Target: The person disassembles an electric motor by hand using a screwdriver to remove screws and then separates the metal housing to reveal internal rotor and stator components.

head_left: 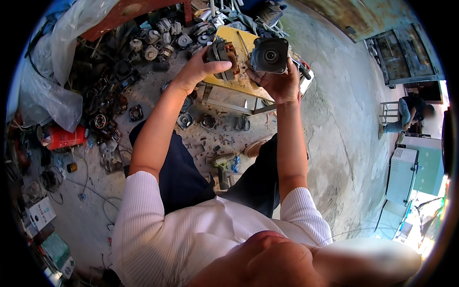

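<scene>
left hand (198,71) grips motor part (219,55), right hand (283,88) cups housing (269,55), both over the worktop (228,34), likely for easy viewing

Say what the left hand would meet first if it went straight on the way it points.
Past the dark motor part that the left hand holds, the yellow tabletop looks first in line, though how far it lies from the hand is unclear.

A red container (64,137) lies beside plastic sheeting (60,103), with a person (414,107) far right.
</scene>
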`<action>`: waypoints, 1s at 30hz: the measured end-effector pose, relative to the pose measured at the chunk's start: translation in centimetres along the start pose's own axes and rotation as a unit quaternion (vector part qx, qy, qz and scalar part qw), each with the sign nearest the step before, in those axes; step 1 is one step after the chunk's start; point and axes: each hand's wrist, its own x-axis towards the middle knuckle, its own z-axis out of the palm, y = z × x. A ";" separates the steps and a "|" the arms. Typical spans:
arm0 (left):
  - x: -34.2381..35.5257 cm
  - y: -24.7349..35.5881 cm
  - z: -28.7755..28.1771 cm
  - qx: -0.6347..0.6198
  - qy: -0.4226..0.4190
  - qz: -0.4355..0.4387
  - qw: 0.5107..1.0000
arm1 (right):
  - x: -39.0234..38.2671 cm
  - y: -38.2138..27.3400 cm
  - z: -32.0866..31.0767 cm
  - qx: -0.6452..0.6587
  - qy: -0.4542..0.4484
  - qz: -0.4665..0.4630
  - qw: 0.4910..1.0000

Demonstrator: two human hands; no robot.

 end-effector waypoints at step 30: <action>-0.6 0.5 -1.9 -0.126 0.002 0.007 0.992 | 2.7 5.4 -1.9 -0.403 0.174 0.025 0.898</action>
